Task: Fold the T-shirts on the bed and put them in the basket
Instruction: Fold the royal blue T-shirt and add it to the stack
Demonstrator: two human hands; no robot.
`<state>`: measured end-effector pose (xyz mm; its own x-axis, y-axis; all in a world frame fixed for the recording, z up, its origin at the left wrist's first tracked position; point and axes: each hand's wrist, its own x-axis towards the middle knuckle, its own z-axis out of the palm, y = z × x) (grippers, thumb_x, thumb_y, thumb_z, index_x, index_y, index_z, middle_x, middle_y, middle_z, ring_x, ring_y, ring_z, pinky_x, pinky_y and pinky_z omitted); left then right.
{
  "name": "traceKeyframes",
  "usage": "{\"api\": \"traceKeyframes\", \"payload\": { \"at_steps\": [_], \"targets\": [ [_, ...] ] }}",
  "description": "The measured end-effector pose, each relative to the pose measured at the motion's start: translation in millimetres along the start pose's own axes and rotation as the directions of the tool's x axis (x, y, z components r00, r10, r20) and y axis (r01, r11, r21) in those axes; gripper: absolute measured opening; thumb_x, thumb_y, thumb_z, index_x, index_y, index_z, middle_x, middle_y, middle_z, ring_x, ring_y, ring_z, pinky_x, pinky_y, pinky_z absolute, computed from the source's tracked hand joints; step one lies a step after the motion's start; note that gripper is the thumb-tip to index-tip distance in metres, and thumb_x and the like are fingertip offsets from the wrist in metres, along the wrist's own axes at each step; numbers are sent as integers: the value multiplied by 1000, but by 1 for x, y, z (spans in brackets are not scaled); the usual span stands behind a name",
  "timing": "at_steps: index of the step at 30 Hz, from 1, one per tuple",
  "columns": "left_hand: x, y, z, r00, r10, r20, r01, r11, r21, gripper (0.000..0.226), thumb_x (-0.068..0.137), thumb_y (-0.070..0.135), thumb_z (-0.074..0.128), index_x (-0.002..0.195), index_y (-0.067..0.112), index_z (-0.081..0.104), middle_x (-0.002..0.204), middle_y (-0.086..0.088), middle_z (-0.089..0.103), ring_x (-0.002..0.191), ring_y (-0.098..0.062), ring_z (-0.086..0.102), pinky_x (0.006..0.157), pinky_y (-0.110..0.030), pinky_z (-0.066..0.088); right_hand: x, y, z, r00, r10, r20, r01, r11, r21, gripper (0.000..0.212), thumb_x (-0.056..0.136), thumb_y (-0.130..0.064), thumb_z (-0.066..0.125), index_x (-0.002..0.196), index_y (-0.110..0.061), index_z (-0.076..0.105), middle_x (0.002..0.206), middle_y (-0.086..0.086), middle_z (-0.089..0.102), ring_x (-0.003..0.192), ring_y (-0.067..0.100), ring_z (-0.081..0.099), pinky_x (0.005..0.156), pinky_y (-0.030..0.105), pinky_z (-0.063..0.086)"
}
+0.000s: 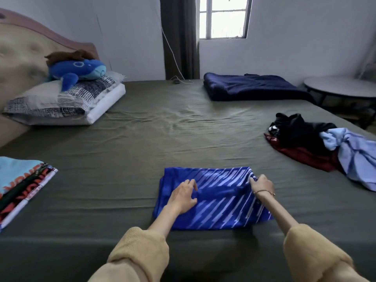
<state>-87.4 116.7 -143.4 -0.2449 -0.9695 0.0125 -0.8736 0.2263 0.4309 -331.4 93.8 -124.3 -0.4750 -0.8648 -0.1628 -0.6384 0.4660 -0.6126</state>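
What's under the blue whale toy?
The blue plush whale lies on a grey patterned pillow, stacked on a white pillow beneath. A brown plush thing sits on the whale's back. Whatever lies under the pillows is covered.

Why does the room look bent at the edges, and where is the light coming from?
Head view: a wide-angle lens bows the bed and walls toward the frame's edges. Daylight enters through the window, which is blown out white. The room is otherwise dim; the plush toy looks soft, the blue shirt sharper.
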Motion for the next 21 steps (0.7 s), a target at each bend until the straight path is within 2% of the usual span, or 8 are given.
{"api": "traceKeyframes", "payload": {
  "at_steps": [2, 5, 10, 13, 15, 19, 21],
  "targets": [
    [-2, -4, -4, 997, -42, 59, 47, 995, -85, 18, 86, 15, 61, 104, 14, 57, 92, 4, 51, 96, -19, 56, 77, -28, 43, -4, -17, -2, 999, -36, 2, 36, 999, 11, 38, 96, -24, 48, 115, 9, 51, 123, 30, 55, 116, 39, 51, 88, 35, 40],
    [-4, -15, -9, 988, -138, 69, 149, 968, -200, 10, 87, 15, 59, 98, 16, 59, 81, 6, 54, 80, -15, 55, 73, -28, 44, -15, -48, 3, 995, -96, 33, 96, 995, -7, 40, 95, -26, 49, 119, 5, 49, 125, 26, 55, 118, 37, 51, 90, 34, 40],
    [-12, -46, -16, 957, -289, 21, 276, 890, -362, 15, 88, 4, 51, 93, 11, 64, 71, 5, 55, 67, -13, 53, 56, -13, 37, -45, -94, 43, 975, -174, 139, 181, 983, -41, 43, 93, -25, 53, 128, -1, 47, 127, 22, 55, 118, 34, 53, 92, 35, 43],
    [-22, -62, -25, 915, -391, 95, 373, 736, -565, 24, 90, -5, 38, 92, 7, 59, 71, -2, 59, 45, -3, 52, 45, -13, 40, -66, -112, 74, 952, -194, 235, 217, 973, -76, 41, 94, -20, 51, 128, 1, 44, 131, 21, 51, 120, 34, 50, 93, 36, 43],
    [-25, -68, -29, 887, -435, 153, 414, 607, -678, 27, 92, -8, 33, 92, 4, 57, 69, -5, 57, 38, 1, 50, 41, -12, 41, -77, -123, 89, 939, -193, 284, 227, 970, -91, 42, 95, -18, 49, 130, 2, 39, 134, 20, 49, 123, 33, 48, 94, 35, 42],
    [-29, -74, -34, 850, -454, 268, 464, 403, -789, 34, 101, 5, 28, 81, 10, 56, 69, -7, 54, 41, -2, 54, 44, -13, 45, -87, -140, 118, 906, -161, 392, 215, 972, -98, 41, 92, -15, 55, 128, 1, 44, 131, 16, 53, 121, 30, 52, 93, 33, 45],
    [-29, -76, -35, 835, -459, 304, 480, 337, -810, 36, 103, 12, 27, 81, 10, 56, 69, -7, 52, 52, -9, 54, 47, -15, 46, -91, -146, 133, 883, -163, 440, 206, 977, -52, 29, 90, -14, 58, 115, 0, 51, 127, 16, 56, 116, 30, 56, 95, 35, 49]
  ]
}}
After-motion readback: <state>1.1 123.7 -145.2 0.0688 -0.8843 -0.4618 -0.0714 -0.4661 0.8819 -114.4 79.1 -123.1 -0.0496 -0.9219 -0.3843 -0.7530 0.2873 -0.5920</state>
